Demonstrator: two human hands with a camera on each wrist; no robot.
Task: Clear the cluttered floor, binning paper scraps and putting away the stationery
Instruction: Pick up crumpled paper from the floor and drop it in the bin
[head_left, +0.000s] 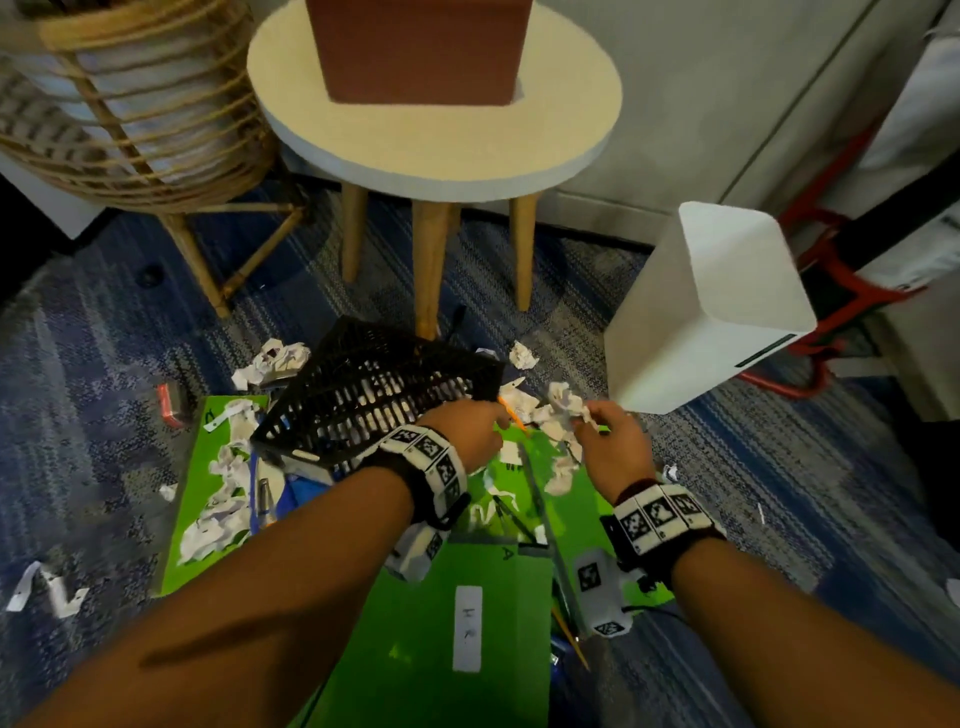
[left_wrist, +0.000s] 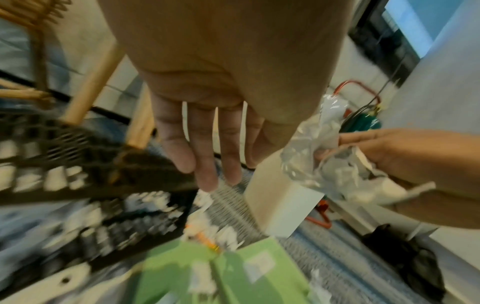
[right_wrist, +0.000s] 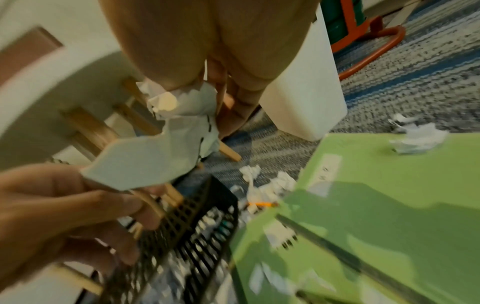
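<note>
R hand (head_left: 613, 447) clamped on crumpled paper scraps (head_left: 569, 405) beside white bin (head_left: 711, 306); L hand (head_left: 467, 431), fingers straight and apart, over black mesh basket (head_left: 374, 389).

A round stool (head_left: 434, 150) on wooden legs is standing on blue patterned carpet (head_left: 737, 467), a rattan chair (head_left: 130, 119) sitting beside it.

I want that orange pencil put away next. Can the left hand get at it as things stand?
Probably yes: the left hand is open, and the orange pencil lies uncovered just beyond its fingertips, beside the black basket.
</note>
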